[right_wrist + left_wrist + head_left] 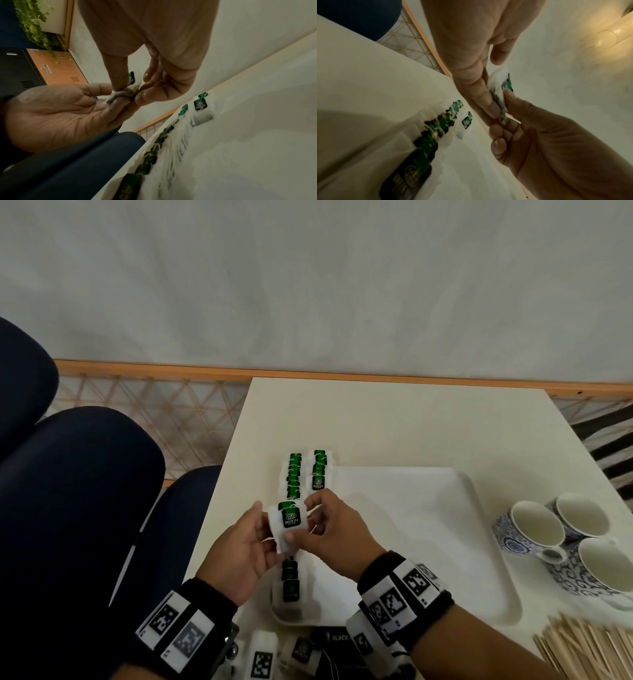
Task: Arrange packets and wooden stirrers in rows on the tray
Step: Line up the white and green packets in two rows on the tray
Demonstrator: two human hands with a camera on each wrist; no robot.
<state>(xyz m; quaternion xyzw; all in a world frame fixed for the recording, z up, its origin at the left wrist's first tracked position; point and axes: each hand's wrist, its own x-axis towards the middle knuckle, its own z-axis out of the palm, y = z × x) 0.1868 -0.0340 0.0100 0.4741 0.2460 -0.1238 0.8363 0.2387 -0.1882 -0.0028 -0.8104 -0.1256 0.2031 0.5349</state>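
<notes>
A white green-tea packet (pixel 287 525) with a green and black tag is held up between both hands above the left edge of the white tray (pixel 428 542). My left hand (pixel 269 530) pinches its left side and my right hand (pixel 305 522) pinches its right side and lower corner. The left wrist view shows the packet (pixel 499 86) edge-on between thumbs. Below it on the tray lie a long row of packets (pixel 293 474) and a shorter second row (pixel 318 472). Wooden stirrers (pixel 589 648) lie heaped at the bottom right, off the tray.
Three blue-patterned cups (pixel 561 539) stand right of the tray. Loose packets (pixel 305 648), one a black tea packet (pixel 334 637), lie near the table's front edge by my wrists. The table's left edge (pixel 236 446) drops to dark blue chairs (pixel 78 508).
</notes>
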